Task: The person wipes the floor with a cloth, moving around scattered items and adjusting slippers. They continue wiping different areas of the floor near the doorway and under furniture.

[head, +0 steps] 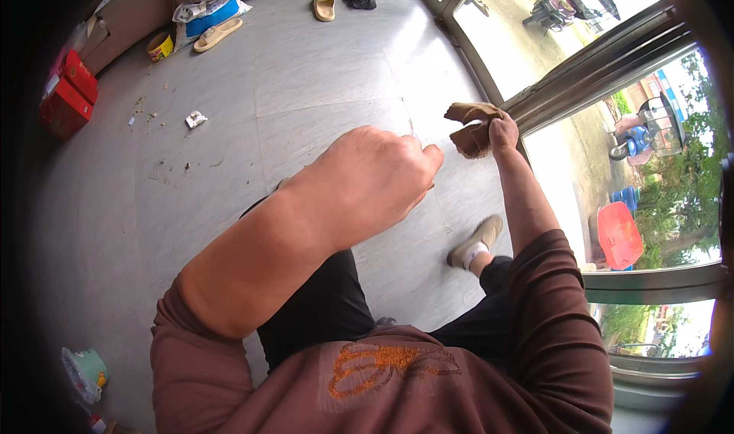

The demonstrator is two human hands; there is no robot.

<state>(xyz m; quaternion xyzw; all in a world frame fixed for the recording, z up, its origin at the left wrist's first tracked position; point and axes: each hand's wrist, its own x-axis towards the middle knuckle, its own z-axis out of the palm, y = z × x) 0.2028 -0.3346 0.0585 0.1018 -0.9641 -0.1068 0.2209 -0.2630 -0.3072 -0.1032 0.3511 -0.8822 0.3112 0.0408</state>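
Note:
My right hand (pixel 504 133) grips a brown cloth (pixel 473 141) by one end beside the metal frame of the glass door; the cloth's folded edges hang out to the left. My left hand (pixel 384 176) is raised in mid-view, close to the camera, with its fingers curled. Its palm side is hidden, so whether it holds anything does not show. Below both hands are the grey floor (pixel 321 101) and my shoe (pixel 484 236).
Glass door panes with a metal frame (pixel 585 67) stand at the right, with parked vehicles outside. Slippers (pixel 324 8), a yellow tub (pixel 160 47), red boxes (pixel 69 98), a crumpled wrapper (pixel 195 118) and a lined bin (pixel 86 371) are on the floor, amid scattered debris.

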